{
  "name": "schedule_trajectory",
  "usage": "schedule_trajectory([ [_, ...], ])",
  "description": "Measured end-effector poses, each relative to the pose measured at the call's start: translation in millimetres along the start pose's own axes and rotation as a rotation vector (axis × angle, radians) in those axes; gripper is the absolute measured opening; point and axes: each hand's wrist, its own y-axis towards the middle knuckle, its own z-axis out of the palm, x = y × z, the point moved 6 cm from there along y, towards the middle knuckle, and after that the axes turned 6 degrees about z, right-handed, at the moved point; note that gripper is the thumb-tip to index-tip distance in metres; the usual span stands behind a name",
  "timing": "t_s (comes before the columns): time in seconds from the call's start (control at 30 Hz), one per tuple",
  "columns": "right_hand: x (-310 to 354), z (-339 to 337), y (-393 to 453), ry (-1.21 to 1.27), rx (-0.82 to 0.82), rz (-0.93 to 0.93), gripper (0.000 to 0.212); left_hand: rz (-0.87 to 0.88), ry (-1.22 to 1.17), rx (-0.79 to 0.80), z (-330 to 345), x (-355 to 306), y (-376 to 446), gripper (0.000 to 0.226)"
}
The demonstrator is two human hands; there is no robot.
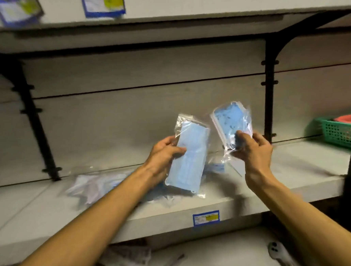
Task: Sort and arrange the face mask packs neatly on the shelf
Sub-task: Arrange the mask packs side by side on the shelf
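A green plastic basket (335, 132) sits at the far right, holding something red (347, 118). Blue-bordered price labels with yellow patches (103, 3) hang at the top left. On the lower level, near right, lies a white object (277, 252), blurred.

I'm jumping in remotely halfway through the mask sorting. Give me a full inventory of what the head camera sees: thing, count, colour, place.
held mask packs: 2, light blue masks in clear bags; plain pack in the left hand, patterned pack in the right, both above the shelf.
loose mask packs: blurred pile, count unclear, pale, lying on the shelf left of the hands.
shelf: 1, grey-white, middle level.
price label: 1, blue and yellow, on the shelf's front edge.
upper labels: 2, blue-bordered, on the shelf above.
basket: 1, green, far right of the shelf, something red inside.
brackets: 2, black, against the back wall.
lower shelf items: packets, unclear.
left hand: grips the plain pack.
right hand: grips the patterned pack.
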Motion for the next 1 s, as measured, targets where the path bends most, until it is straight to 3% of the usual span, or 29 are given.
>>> schedule_trajectory([
  [0.17,-31,83,-79,-0.059,0.272,0.250,0.031,-0.009,-0.012,-0.111,-99,-39,-79,0.032],
  [0.37,-64,177,-204,-0.085,0.294,0.349,0.004,0.044,0.012,-0.279,-223,-72,-203,0.033],
  [0.53,-79,264,-304,-0.025,0.471,0.370,0.019,0.062,0.027,-0.406,-314,-88,-297,0.040],
  [0.67,-101,306,-368,-0.094,0.582,0.334,0.030,0.011,0.100,-0.491,-380,-94,-351,0.029],
  [0.87,-138,363,-423,-0.255,0.675,0.362,0.028,-0.016,0.102,-0.670,-470,-90,-401,0.035],
  [1.0,-169,422,-457,-0.278,0.779,0.373,0.023,-0.025,0.124,-0.755,-524,-84,-422,0.026],
])
